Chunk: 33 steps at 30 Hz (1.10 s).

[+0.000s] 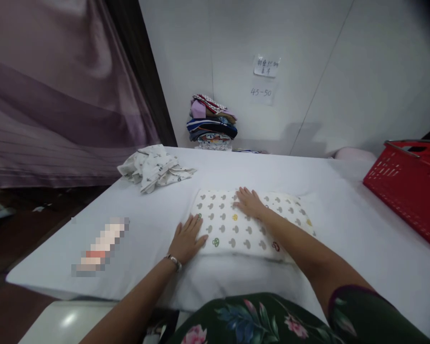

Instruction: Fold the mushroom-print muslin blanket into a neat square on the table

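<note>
A white cloth (222, 229) printed with grey, yellow, green and red mushrooms lies flat, as a folded rectangle, on the white-covered table in front of me. My left hand (188, 237), with a bracelet at the wrist, rests with fingers spread on the cloth's left edge. Across its far middle part lies my right hand (250, 202), palm down and fingers stretched out. Neither hand grips the fabric. My right forearm hides part of the cloth's right side.
A crumpled printed cloth (154, 167) sits at the table's far left. Folded clothes (212, 123) are stacked by the wall. On the right stands a red plastic basket (408, 186). A blurred-out item (102, 246) lies near the left edge, and a purple curtain (57, 95) hangs beyond.
</note>
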Tool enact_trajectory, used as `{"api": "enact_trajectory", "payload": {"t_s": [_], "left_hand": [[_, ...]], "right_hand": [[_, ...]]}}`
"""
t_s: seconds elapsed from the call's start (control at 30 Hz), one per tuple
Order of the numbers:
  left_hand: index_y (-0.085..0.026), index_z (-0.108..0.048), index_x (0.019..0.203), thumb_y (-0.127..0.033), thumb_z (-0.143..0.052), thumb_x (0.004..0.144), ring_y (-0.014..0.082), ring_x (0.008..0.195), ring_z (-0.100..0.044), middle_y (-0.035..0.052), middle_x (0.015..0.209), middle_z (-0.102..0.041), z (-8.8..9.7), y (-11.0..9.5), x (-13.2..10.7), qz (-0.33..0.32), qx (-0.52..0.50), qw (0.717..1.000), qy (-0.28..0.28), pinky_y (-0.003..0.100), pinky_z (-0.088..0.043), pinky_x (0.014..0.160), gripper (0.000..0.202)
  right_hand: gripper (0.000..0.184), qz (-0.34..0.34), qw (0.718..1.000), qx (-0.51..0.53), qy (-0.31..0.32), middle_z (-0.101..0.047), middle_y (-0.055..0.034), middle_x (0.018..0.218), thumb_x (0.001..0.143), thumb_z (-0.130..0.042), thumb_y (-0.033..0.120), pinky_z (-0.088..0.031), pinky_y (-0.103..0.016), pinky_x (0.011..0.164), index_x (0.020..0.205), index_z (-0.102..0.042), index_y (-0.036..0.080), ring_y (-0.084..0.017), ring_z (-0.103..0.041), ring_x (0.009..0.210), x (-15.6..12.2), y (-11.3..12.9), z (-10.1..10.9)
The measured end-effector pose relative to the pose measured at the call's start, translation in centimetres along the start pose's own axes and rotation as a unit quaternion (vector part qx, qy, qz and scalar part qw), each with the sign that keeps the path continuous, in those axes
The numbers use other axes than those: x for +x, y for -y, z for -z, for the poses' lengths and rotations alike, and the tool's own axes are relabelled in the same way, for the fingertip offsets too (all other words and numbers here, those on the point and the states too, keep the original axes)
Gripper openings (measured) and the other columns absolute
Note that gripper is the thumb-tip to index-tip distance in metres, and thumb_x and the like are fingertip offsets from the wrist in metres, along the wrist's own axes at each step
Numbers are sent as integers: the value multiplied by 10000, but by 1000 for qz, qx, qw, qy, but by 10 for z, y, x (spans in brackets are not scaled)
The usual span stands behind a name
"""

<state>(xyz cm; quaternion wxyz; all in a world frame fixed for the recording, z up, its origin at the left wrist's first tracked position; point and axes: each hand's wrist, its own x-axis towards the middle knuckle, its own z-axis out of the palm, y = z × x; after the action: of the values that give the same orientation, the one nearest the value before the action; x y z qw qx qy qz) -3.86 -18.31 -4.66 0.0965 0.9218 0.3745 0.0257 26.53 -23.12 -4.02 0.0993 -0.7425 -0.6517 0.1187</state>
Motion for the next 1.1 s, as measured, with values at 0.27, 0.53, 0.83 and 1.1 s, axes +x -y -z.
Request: {"api": "enact_trajectory", "payload": {"t_s": [0.27, 0.53, 0.83, 1.1], "left_hand": [[-217, -470, 1285, -353, -521, 808, 254, 1319, -296, 87, 1412, -391, 15, -45, -24, -202, -12, 978, -49, 499, -142, 1102, 499], [-253, -463, 1288, -19, -384, 781, 191, 1255, -373, 22, 1365, -456, -13, -75, -23, -269, 23, 961, -64, 422, -252, 1071, 564], [-218, -392, 1346, 43, -314, 749, 242, 1328, -287, 53, 1438, -355, -17, -85, -15, -221, 69, 971, -57, 455, -288, 1045, 656], [-208, -397, 1342, 47, -279, 770, 230, 1330, -295, 69, 1418, -384, -22, -74, -15, -252, 77, 964, -31, 410, -322, 1046, 638]], "right_hand": [[611, 146, 987, 58, 30, -264, -60, 1466, 900, -349, 510, -98, -458, 1112, 1435, -240, 236, -224, -155, 1370, -135, 43, 6], [598, 131, 983, -106, -69, -343, -97, 1426, 813, -339, 30, -227, -506, 1060, 1396, -328, 162, -249, -261, 1332, -188, 41, -42], [501, 94, 981, -142, -89, -383, -109, 1400, 874, -343, 85, -387, -427, 940, 1365, -392, 177, -269, -348, 1286, -178, 35, -37], [498, 123, 980, -119, -97, -382, -94, 1399, 880, -330, 100, -383, -403, 983, 1369, -385, 177, -226, -356, 1288, -187, 22, -46]]}}
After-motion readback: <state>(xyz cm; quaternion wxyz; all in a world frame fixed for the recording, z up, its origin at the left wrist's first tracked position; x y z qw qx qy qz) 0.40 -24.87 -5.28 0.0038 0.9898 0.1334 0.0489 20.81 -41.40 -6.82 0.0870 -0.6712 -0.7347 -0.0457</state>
